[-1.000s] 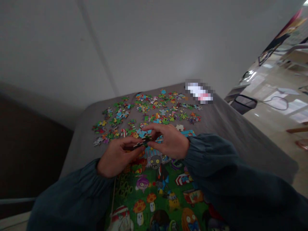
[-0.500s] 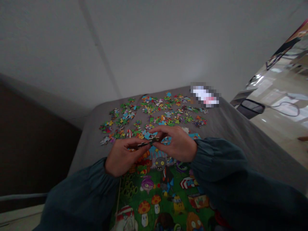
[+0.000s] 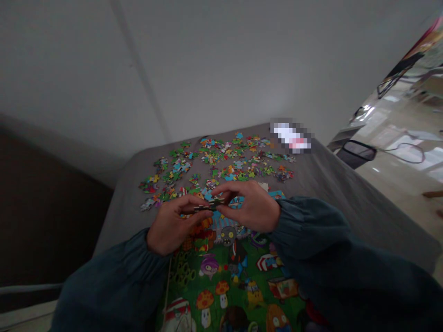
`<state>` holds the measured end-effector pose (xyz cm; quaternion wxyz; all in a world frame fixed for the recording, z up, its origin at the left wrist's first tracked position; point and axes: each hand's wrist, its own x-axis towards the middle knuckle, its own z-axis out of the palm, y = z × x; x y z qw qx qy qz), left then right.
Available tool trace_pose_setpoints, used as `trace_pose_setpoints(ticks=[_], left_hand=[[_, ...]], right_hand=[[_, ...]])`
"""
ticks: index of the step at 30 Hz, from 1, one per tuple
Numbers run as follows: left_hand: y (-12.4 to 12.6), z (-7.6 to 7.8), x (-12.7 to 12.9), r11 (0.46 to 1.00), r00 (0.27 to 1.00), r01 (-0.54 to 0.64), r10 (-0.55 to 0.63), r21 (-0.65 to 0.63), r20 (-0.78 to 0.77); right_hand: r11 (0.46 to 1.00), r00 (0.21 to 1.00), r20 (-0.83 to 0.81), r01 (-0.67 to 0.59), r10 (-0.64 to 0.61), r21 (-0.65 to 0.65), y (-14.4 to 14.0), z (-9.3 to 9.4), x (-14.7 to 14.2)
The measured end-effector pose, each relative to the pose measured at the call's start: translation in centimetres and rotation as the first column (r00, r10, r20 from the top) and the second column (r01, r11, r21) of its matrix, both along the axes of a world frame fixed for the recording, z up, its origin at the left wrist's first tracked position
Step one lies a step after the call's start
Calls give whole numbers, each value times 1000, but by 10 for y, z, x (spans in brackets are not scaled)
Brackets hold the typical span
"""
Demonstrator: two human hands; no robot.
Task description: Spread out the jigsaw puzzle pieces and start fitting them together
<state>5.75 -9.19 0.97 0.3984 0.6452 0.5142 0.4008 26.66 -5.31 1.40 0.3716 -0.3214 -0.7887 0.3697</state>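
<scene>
My left hand point(image 3: 168, 227) pinches a small jigsaw puzzle piece point(image 3: 201, 209) edge-on between thumb and fingers. Against or just beside it is a second puzzle piece point(image 3: 217, 201), gripped by the fingertips and thumb of my right hand point(image 3: 256, 208). Whether the two are locked together I cannot tell. Both hands are raised over the top end of a printed cartoon picture point(image 3: 242, 281) with zombies, mushrooms and plants on green. Beyond my hands, many loose puzzle pieces point(image 3: 251, 173) lie spread about, some partly hidden behind my fingers.
Grey cloth point(image 3: 328, 184) covers the surface under everything. A pixelated phone-like object point(image 3: 291, 137) lies at the far right corner. Behind rises a pale wall point(image 3: 221, 69). Past the right edge, a dark-rimmed object point(image 3: 358, 152) stands above a shiny floor.
The view has shifted slightly, so the whole scene sits a little further left. My hands keep nearly the same hold on the puzzle pieces.
</scene>
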Motion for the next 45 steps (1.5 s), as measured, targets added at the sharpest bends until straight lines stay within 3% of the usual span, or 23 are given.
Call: trace_pose_setpoints(ticks=[4, 10, 16, 24, 31, 38, 45], left_hand=[[0, -1, 0, 1000, 1000, 8, -9, 25, 25], [-2, -1, 0, 993, 1000, -14, 14, 117, -3], [-5, 5, 0, 981, 987, -8, 39, 193, -157], [-3, 10, 2, 993, 974, 1, 25, 114, -225], [-3, 12, 5, 994, 979, 56, -35, 97, -201], [-3, 2, -3, 979, 975, -44, 86, 200, -206], [0, 0, -4, 968, 961, -95, 151, 234, -233]], right_hand=[[999, 1000, -3, 25, -25, 38, -2, 1, -1], [991, 996, -46, -76, 72, -107, 0, 4, 2], [983, 992, -18, -122, 121, -134, 1, 6, 4], [992, 993, 0, -116, 116, 52, 0, -1, 0], [987, 988, -27, -152, 154, 58, 0, -2, 0], [994, 993, -43, -107, 108, 30, -2, 0, -2], [955, 997, 81, -24, 0, 294, -2, -8, -4]])
